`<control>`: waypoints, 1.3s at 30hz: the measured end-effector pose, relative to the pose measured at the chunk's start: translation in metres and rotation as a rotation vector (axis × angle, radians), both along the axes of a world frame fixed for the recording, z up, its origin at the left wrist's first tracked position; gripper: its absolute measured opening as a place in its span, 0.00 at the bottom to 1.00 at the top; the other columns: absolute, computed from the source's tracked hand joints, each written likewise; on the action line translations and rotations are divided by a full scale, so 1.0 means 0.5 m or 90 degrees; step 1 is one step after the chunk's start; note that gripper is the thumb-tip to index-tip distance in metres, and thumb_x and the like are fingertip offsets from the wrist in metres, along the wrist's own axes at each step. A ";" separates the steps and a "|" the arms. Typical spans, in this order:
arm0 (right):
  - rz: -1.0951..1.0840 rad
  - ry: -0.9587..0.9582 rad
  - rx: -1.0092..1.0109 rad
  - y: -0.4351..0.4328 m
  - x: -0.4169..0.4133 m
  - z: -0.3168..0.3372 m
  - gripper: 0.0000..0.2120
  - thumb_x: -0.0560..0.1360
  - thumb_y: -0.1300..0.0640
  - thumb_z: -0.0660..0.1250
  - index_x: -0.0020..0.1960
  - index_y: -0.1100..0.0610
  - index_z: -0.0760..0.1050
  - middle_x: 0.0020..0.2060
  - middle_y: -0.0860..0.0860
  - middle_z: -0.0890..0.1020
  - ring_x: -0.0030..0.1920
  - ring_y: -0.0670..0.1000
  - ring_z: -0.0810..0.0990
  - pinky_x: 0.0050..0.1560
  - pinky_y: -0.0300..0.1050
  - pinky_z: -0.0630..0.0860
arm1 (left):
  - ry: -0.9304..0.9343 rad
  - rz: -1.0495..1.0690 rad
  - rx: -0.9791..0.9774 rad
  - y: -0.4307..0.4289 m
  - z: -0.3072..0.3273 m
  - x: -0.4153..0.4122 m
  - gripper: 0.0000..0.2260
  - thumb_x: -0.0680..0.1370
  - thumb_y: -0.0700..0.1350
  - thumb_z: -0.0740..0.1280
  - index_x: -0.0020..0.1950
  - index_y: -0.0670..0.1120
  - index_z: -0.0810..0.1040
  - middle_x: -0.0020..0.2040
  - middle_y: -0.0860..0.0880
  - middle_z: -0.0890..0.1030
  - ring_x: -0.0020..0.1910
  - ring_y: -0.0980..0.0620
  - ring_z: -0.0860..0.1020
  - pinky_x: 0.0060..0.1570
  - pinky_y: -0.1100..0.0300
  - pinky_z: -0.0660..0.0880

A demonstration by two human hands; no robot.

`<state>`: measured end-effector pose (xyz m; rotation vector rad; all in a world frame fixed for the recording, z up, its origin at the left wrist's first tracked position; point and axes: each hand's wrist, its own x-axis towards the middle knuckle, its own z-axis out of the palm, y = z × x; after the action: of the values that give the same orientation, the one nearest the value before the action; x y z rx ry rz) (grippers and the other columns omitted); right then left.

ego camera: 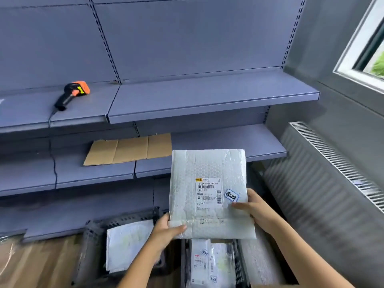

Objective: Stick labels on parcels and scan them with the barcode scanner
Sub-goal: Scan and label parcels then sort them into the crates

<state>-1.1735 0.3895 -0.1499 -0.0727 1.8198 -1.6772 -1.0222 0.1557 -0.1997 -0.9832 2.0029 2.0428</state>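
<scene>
White bubble-wrap parcel (209,194) held upright in both hands at 6 o'clock in the head view, in front of grey-blue shop shelving. The left hand (168,229) grips the parcel's lower left corner, thumb curled over the front and fingers behind. The right hand (253,206) pinches the right edge, thumb laid flat on the front just below a small blue-edged sticker (231,195). That sticker sits at 3 o'clock of the printed shipping label (207,196), touching its right edge, on the parcel's face. An orange-and-black barcode scanner (71,94) lies on its side on the upper shelf (207,100) at 10 o'clock, well apart from the hands, its cable trailing over the shelf edge. A flat cardboard sheet (128,149) rests on the lower shelf at 9 o'clock. Below the parcel, at 6 and 7 o'clock, two black crates (91,235) hold more white mailers. A radiator (332,163) stands at 4 o'clock beneath a window (363,48) at 2 o'clock.
</scene>
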 end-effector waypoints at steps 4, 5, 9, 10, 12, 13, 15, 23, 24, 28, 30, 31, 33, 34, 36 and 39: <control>-0.061 0.041 0.094 0.008 -0.041 -0.075 0.17 0.73 0.61 0.71 0.60 0.62 0.70 0.50 0.54 0.79 0.50 0.52 0.77 0.53 0.51 0.73 | -0.036 0.070 0.006 0.016 -0.047 -0.017 0.18 0.72 0.35 0.73 0.59 0.47 0.74 0.52 0.50 0.81 0.49 0.55 0.79 0.45 0.65 0.75; -0.110 0.049 0.142 0.017 -0.044 -0.106 0.19 0.74 0.59 0.70 0.62 0.59 0.69 0.52 0.53 0.77 0.52 0.51 0.76 0.56 0.49 0.72 | -0.054 0.077 0.010 0.022 -0.069 -0.024 0.18 0.72 0.35 0.72 0.59 0.46 0.74 0.53 0.49 0.81 0.49 0.54 0.79 0.45 0.64 0.75; -0.161 -0.003 0.227 0.046 -0.039 -0.228 0.10 0.75 0.61 0.66 0.55 0.63 0.73 0.47 0.54 0.77 0.46 0.56 0.77 0.49 0.48 0.71 | -0.143 0.087 0.013 0.031 -0.169 -0.060 0.25 0.71 0.38 0.74 0.67 0.42 0.71 0.60 0.45 0.78 0.58 0.47 0.77 0.60 0.53 0.74; -0.148 -0.031 0.240 0.050 -0.034 -0.265 0.07 0.75 0.63 0.65 0.51 0.66 0.73 0.43 0.56 0.76 0.43 0.60 0.77 0.46 0.48 0.69 | -0.179 0.079 0.014 0.031 -0.213 -0.066 0.28 0.71 0.40 0.75 0.68 0.41 0.69 0.63 0.45 0.76 0.61 0.46 0.76 0.62 0.51 0.72; -0.148 -0.075 0.257 0.057 -0.018 -0.331 0.02 0.75 0.66 0.63 0.45 0.65 0.71 0.40 0.57 0.74 0.39 0.61 0.75 0.44 0.47 0.67 | -0.226 0.059 0.019 0.036 -0.289 -0.071 0.33 0.69 0.41 0.77 0.71 0.41 0.67 0.68 0.43 0.73 0.64 0.45 0.73 0.65 0.47 0.70; -0.152 -0.095 0.264 0.061 -0.011 -0.373 0.02 0.75 0.65 0.63 0.44 0.61 0.71 0.40 0.57 0.76 0.39 0.56 0.75 0.44 0.46 0.68 | -0.241 0.051 0.025 0.041 -0.333 -0.073 0.34 0.69 0.40 0.76 0.72 0.41 0.66 0.70 0.43 0.71 0.66 0.44 0.72 0.67 0.47 0.68; -0.147 -0.136 0.270 0.062 -0.002 -0.455 0.04 0.75 0.65 0.63 0.44 0.57 0.71 0.38 0.55 0.78 0.38 0.51 0.76 0.41 0.43 0.70 | -0.262 0.031 0.012 0.056 -0.407 -0.082 0.34 0.72 0.37 0.73 0.74 0.39 0.61 0.71 0.46 0.65 0.70 0.45 0.67 0.68 0.54 0.65; -0.125 -0.219 0.284 0.078 0.070 -0.753 0.07 0.75 0.69 0.63 0.43 0.58 0.72 0.33 0.51 0.77 0.34 0.49 0.76 0.36 0.40 0.69 | -0.381 -0.001 0.033 0.107 -0.731 -0.055 0.34 0.73 0.39 0.73 0.75 0.41 0.60 0.73 0.47 0.64 0.70 0.46 0.66 0.68 0.54 0.64; -0.125 -0.223 0.287 0.083 0.085 -0.790 0.07 0.75 0.69 0.64 0.43 0.58 0.73 0.33 0.51 0.78 0.35 0.49 0.76 0.40 0.41 0.70 | -0.386 0.009 0.029 0.113 -0.763 -0.055 0.36 0.72 0.40 0.73 0.75 0.42 0.59 0.73 0.48 0.63 0.72 0.45 0.64 0.69 0.52 0.63; -0.140 -0.278 0.277 0.097 0.131 -0.908 0.04 0.74 0.65 0.65 0.43 0.57 0.74 0.33 0.51 0.79 0.37 0.49 0.76 0.45 0.44 0.70 | -0.388 0.014 -0.027 0.148 -0.897 -0.058 0.32 0.75 0.38 0.70 0.75 0.40 0.59 0.74 0.44 0.63 0.72 0.46 0.63 0.68 0.55 0.60; -0.147 -0.290 0.279 0.096 0.144 -0.953 0.02 0.71 0.60 0.67 0.42 0.57 0.74 0.33 0.50 0.79 0.37 0.50 0.77 0.43 0.43 0.70 | -0.395 -0.013 -0.061 0.178 -0.950 -0.068 0.28 0.76 0.39 0.69 0.73 0.39 0.61 0.66 0.45 0.69 0.67 0.47 0.67 0.60 0.57 0.64; -0.145 -0.297 0.286 0.095 0.150 -0.972 0.02 0.71 0.60 0.66 0.42 0.57 0.74 0.33 0.50 0.79 0.37 0.50 0.78 0.43 0.43 0.70 | -0.395 -0.041 -0.077 0.195 -0.970 -0.074 0.26 0.77 0.39 0.67 0.72 0.39 0.62 0.61 0.48 0.70 0.63 0.47 0.69 0.55 0.58 0.65; -0.142 -0.318 0.278 0.095 0.158 -0.999 0.04 0.74 0.65 0.65 0.43 0.58 0.73 0.34 0.51 0.78 0.37 0.50 0.78 0.43 0.42 0.71 | -0.421 -0.107 -0.142 0.225 -0.995 -0.088 0.23 0.79 0.41 0.64 0.72 0.41 0.62 0.63 0.48 0.73 0.62 0.45 0.73 0.52 0.58 0.69; -0.133 -0.329 0.278 0.096 0.161 -1.009 0.04 0.75 0.66 0.64 0.44 0.58 0.73 0.35 0.51 0.78 0.38 0.50 0.78 0.43 0.41 0.71 | -0.448 -0.137 -0.183 0.237 -1.008 -0.089 0.22 0.79 0.43 0.62 0.72 0.43 0.61 0.64 0.46 0.75 0.60 0.44 0.75 0.51 0.57 0.71; -0.116 -0.342 0.290 0.093 0.163 -1.019 0.04 0.75 0.65 0.64 0.45 0.57 0.74 0.37 0.50 0.78 0.40 0.50 0.78 0.44 0.41 0.71 | -0.515 -0.165 -0.254 0.246 -1.010 -0.095 0.23 0.78 0.46 0.63 0.72 0.43 0.61 0.65 0.44 0.74 0.59 0.42 0.76 0.50 0.54 0.73; -0.117 -0.343 0.312 0.092 0.158 -1.023 0.04 0.75 0.63 0.64 0.45 0.55 0.75 0.38 0.50 0.80 0.42 0.50 0.80 0.47 0.43 0.72 | -0.455 -0.211 -0.474 0.226 -0.999 -0.093 0.37 0.66 0.50 0.75 0.69 0.39 0.63 0.65 0.39 0.71 0.60 0.38 0.73 0.55 0.48 0.71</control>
<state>-1.0944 0.4357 -0.6613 0.7042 1.7818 -1.1587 -1.0686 0.2689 -0.6990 -1.1434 2.2594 0.6045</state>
